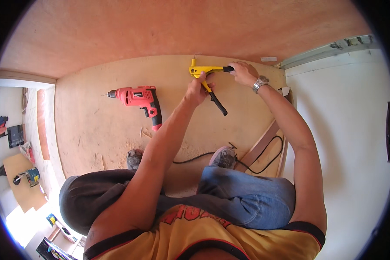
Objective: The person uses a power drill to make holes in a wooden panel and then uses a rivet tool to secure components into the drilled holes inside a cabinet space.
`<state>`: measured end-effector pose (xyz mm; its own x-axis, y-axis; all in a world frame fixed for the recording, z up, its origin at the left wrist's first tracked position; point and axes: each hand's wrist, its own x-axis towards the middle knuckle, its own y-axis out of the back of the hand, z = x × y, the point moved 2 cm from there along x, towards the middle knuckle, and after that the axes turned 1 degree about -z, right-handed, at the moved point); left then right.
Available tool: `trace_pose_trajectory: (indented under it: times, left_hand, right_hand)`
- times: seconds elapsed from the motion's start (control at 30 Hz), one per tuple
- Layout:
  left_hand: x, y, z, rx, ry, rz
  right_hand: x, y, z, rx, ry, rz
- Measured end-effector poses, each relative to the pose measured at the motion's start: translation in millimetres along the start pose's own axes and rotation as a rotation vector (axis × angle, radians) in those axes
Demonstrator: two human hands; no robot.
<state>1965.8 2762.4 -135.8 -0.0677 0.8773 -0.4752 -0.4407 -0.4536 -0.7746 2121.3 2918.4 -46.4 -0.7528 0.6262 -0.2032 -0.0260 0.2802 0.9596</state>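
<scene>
Left hand [198, 90] grips the yellow riveter [199, 70] near its head; right hand [244, 73] grips one black-ended handle [226, 69]. Nose [193, 63] should sit square to the wooden panel [138, 37].

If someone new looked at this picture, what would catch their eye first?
Probably the bright red drill, lying on the pale wooden board left of the picture's middle. Next would be the yellow hand riveter with black grips, near the board's far edge, held in both the left hand and right hand. A silver watch circles the right wrist.
</scene>
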Motion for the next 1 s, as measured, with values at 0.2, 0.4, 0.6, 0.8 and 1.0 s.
trace_pose_trajectory:
  times: [0.2, 0.4, 0.6, 0.8, 1.0]
  left_hand:
    - [2.4, -4.0, 1.8, -0.029, 0.012, -0.030]
    - [3.9, -15.6, 0.8, -0.121, -0.034, -0.061]
    - [3.2, -15.4, 1.6, -0.098, -0.047, -0.044]
    - [28.8, 2.8, 15.2, -0.102, -0.065, -0.033]
    - [38.7, -16.5, -13.8, -0.157, -0.073, 0.029]
  right_hand:
    - [0.5, 9.1, 1.9, 0.024, 0.039, 0.059]
    - [10.1, 14.0, 2.2, 0.088, 0.039, 0.057]
    - [17.9, 10.0, 7.0, 0.132, 0.060, 0.035]
    - [39.3, -0.8, -3.0, 0.026, 0.121, 0.191]
    - [27.2, -13.1, 30.3, 0.045, 0.055, 0.174]
